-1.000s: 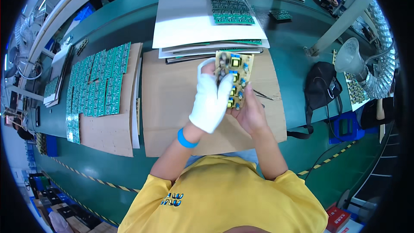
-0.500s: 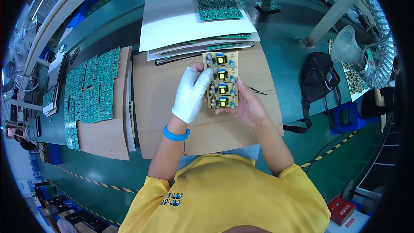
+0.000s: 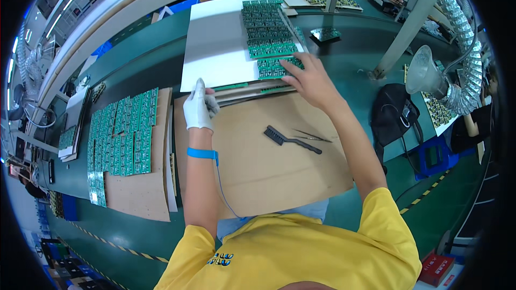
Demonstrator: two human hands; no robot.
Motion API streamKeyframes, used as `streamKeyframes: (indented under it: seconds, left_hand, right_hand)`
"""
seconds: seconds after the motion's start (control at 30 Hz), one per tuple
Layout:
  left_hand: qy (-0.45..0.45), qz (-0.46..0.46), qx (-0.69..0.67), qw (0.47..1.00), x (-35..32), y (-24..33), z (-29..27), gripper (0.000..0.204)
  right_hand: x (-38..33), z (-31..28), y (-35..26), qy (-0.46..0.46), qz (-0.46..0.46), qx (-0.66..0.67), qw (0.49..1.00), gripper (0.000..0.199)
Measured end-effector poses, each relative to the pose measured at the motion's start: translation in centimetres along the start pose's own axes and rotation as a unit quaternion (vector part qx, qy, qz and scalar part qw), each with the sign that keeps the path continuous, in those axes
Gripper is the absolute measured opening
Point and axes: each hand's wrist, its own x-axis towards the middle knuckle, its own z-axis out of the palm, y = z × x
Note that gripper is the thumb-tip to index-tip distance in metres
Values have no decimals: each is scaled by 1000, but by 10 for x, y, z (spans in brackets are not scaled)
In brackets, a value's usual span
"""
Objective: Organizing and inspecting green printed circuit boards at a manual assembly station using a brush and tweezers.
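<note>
My right hand (image 3: 313, 81) grips the right end of a green circuit board panel (image 3: 271, 69), its thumb at the near edge and its fingers on top. The panel lies flat at the near edge of a white sheet (image 3: 215, 43), just in front of rows of similar green circuit board panels (image 3: 267, 28). My left hand (image 3: 201, 108), in a white glove with some bare fingertips, is at the sheet's near left corner. Its thumb points up over the sheet and its fingers are loosely curled, apart from the thumb. No object shows in it.
A black brush (image 3: 293, 140) and tweezers (image 3: 312, 135) lie on the brown board (image 3: 258, 182) before me. More green panels (image 3: 121, 134) cover a board at left. At right are a black bag (image 3: 395, 113) and a fume extraction hose (image 3: 465, 70). A cord runs from my blue wrist strap (image 3: 201, 153).
Both hands have moved forward from the middle and apart. The panel held component side up between them now lies green side up on the white sheet. The brush and tweezers are uncovered.
</note>
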Motion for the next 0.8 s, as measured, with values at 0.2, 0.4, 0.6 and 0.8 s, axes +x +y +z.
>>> streamKeyframes:
  seconds: [0.2, 0.4, 0.6, 0.8]
  left_hand:
    - [64, -43, -22, 997, 6, 1, -5, 53]
    - [187, 87, 137, 969, 31, 9, -37, 54]
    - [251, 178, 369, 877, 68, 16, -34, 51]
    - [216, 183, 320, 904, 67, 30, -25, 47]
  right_hand:
    - [5, 10, 7, 27, -13, -32, 999, 42]
    - [7, 14, 13, -11, 52, 92, 994, 42]
    - [11, 18, 18, -10, 56, 115, 992, 43]
    - [14, 16, 25, -18, 65, 121, 990, 44]
